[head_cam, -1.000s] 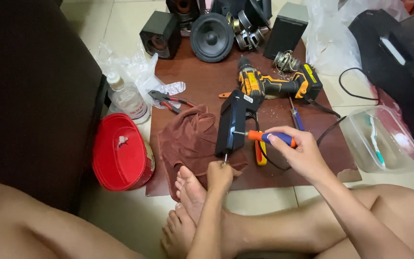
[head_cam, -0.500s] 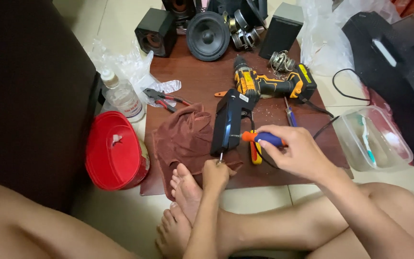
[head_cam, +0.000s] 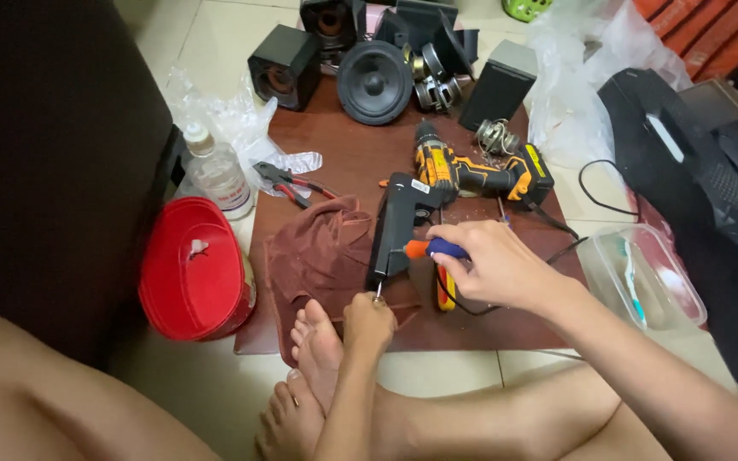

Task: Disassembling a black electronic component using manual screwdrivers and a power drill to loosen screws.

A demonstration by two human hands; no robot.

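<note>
Hands work at the black glue gun (head_cam: 397, 224): left hand (head_cam: 368, 321) pinches its nozzle tip, right hand (head_cam: 489, 266) closes around a blue-orange screwdriver (head_cam: 434, 248), and next it seems to need careful aim.

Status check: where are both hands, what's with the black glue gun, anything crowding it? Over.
Right hand gripping blue-orange screwdriver, tip at black glue gun. Left hand pinching its nozzle end. Brown cloth and cordless drill close alongside.

Home floor turned repair spot.
Pale floor tiles (head_cam: 215, 51), scattered speakers (head_cam: 374, 82), a cordless drill (head_cam: 463, 171); probably a living room.
</note>
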